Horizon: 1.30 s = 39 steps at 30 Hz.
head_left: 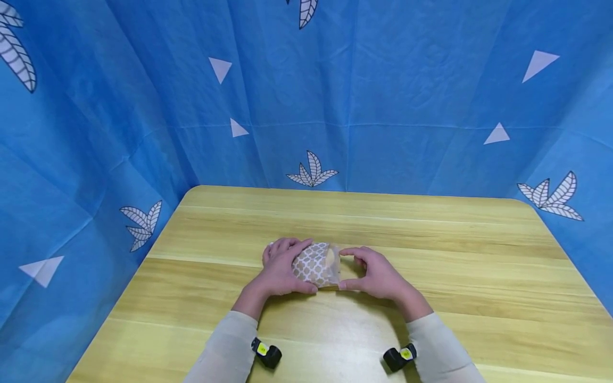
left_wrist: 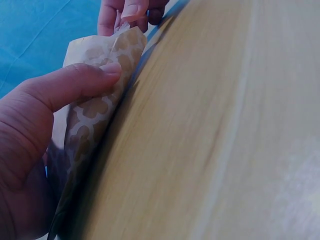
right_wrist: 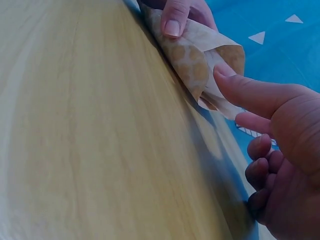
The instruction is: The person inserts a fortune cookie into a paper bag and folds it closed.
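From the left, I record the curtain [head_left: 119, 106], then a run of table [head_left: 191, 276] up to the left hand [head_left: 281, 272], its fingers clamped on the bag [head_left: 311, 265], thumb along the near side, the others over the far side. The bag sits about mid-table, mouth [right_wrist: 210, 80] facing right; whether it rests on the surface or just above, I cannot tell. At the right hand [head_left: 375, 274], thumb and forefinger stand apart at the mouth's edges; I see no pinch. I judge the step in hand to be opening or shaping the mouth. The next move should call for a steady left grip and light right fingers, since the lip looks thin. The table's far edge lies well beyond the bag; the widest room for moving appears rightward.
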{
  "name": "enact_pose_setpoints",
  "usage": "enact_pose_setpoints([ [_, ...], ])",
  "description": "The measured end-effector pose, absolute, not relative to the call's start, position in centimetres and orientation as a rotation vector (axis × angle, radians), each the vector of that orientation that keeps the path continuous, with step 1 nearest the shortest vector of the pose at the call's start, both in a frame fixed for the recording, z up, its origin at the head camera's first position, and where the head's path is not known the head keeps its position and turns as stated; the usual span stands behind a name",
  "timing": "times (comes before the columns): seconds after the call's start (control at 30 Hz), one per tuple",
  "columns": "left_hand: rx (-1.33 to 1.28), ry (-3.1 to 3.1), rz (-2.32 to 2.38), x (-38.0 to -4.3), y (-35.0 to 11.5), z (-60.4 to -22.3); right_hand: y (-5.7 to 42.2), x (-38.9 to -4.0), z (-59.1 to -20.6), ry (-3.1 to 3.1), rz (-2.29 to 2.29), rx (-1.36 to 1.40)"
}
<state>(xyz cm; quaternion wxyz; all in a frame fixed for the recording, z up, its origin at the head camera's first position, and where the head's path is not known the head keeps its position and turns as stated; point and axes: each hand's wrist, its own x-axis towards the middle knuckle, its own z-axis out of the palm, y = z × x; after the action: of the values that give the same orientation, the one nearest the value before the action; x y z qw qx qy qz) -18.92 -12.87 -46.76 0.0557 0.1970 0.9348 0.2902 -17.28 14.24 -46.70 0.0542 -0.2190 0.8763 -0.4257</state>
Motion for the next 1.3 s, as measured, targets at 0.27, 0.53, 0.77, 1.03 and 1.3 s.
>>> enact_pose_setpoints([
  [0.27, 0.604, 2.843, 0.875, -18.9, -12.8, -46.7, 14.1, -17.5, -46.6, 2.640, -1.300, -0.665],
  [0.53, 0.620, 2.824, 0.882, -18.9, -12.7, -46.4, 13.5, -17.8, -46.6, 2.603, -1.301, -0.713],
  [0.77, 0.645, 2.826, 0.854, -18.9, -12.4, -46.2, 12.7, -18.0, -46.4, 2.578, -1.293, -0.721],
  [1.03, 0.659, 2.834, 0.844, -18.8, -12.2, -46.1, 12.6, -18.2, -46.3, 2.535, -1.275, -0.679],
  [1.3, 0.595, 2.850, 0.829, -18.4, -12.1, -46.0, 13.0, -17.7, -46.2, 2.538, -1.325, -0.688],
])
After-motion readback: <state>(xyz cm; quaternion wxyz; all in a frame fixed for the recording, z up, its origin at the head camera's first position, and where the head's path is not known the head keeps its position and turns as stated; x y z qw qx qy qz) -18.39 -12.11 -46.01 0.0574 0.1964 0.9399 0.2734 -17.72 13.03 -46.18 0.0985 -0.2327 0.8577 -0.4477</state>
